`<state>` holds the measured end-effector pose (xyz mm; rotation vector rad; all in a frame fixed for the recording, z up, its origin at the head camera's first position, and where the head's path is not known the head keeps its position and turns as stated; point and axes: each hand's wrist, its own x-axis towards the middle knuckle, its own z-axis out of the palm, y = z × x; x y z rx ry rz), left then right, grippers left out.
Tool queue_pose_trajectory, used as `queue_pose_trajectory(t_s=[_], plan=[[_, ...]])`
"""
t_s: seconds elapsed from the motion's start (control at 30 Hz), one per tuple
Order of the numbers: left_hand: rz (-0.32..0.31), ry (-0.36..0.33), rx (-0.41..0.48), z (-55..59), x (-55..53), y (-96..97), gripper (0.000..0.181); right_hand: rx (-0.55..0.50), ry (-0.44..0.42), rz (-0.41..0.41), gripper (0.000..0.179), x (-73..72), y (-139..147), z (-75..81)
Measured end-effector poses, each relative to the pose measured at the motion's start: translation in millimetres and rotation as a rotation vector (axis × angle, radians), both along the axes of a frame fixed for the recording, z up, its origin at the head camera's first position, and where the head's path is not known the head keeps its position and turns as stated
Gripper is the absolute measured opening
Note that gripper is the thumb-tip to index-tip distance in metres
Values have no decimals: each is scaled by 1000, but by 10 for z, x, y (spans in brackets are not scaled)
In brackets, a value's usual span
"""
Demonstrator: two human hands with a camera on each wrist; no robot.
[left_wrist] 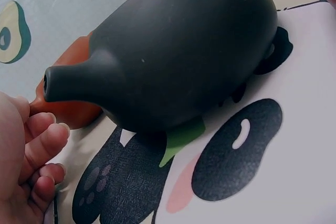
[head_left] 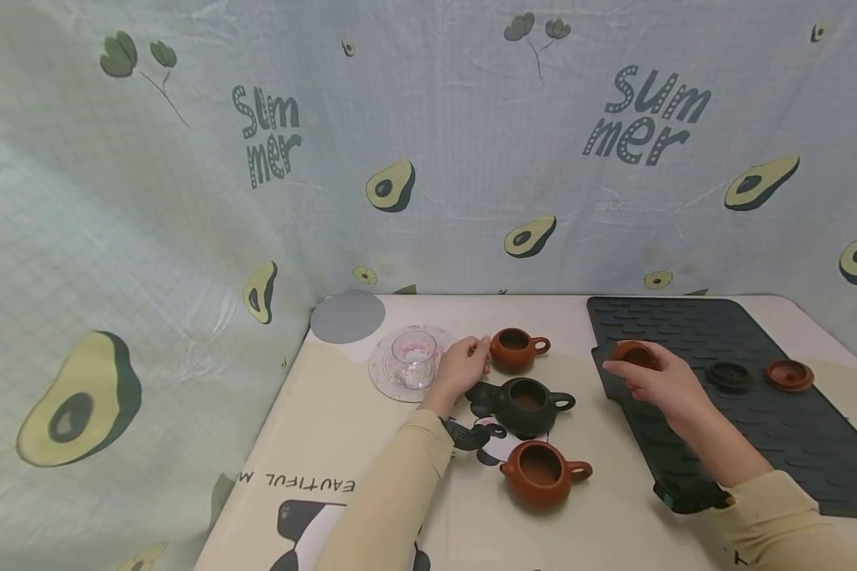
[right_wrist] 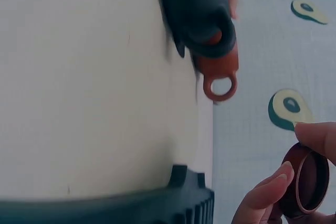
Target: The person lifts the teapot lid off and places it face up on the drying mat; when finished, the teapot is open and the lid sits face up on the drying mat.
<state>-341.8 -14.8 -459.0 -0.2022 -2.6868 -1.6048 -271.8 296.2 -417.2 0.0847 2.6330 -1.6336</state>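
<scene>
Three small lidless teapots stand in a row: a far reddish-brown teapot (head_left: 514, 351), a black teapot (head_left: 527, 406) in the middle and a near reddish-brown teapot (head_left: 540, 476). With thumb and fingertips, my left hand (head_left: 463, 366) pinches the spout of the far teapot; the left wrist view shows that spout tip (left_wrist: 35, 107) at the thumb. My right hand (head_left: 667, 381) holds a reddish-brown teapot lid (right_wrist: 308, 179) above the dark mat's left edge, its hollow side showing. On the mat lie a black lid (head_left: 730, 377) and another reddish-brown lid (head_left: 789, 375).
The ridged dark mat (head_left: 657, 317) covers the table's right side. Left of my left hand, a clear glass cup (head_left: 413, 359) stands on a patterned round plate (head_left: 382, 379). A grey disc (head_left: 347, 316) lies at the back left corner. Printed curtains hang behind and at left.
</scene>
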Motion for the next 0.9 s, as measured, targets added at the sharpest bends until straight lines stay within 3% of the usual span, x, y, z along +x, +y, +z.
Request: queue_pose_trajectory(t_s=[0.23,0.57,0.9], plan=[[1,-1,-1,1,3,-4,41,79,2,-35,103,-44,214,38],[7,-7,2,8,-1,-19,41,126,0,-61,101,-90,402,28],[2,-16,-3,-3,1,-16,41,333,-33,-135,98,-78,500,-90]])
